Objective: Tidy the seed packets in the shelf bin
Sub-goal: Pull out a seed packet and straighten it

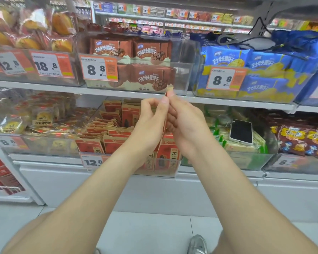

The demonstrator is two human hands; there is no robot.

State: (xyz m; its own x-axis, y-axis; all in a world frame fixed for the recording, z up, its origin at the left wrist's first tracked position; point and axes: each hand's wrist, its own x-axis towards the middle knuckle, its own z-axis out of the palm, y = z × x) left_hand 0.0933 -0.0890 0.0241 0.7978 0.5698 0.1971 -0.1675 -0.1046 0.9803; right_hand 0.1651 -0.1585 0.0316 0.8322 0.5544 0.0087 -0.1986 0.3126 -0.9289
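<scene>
My left hand and right hand cover most of the seed packet pinched between them; only its top corner shows. My left forearm hides part of the price label, and my shoe runs off the bottom edge.

2 hands, 1 held seed packet, 1 phone.

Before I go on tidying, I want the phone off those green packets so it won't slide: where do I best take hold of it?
Take the phone across its two long edges, coming from above: it lies flat and screen up on the green packets, so its back is covered and only the edges are free.
</scene>
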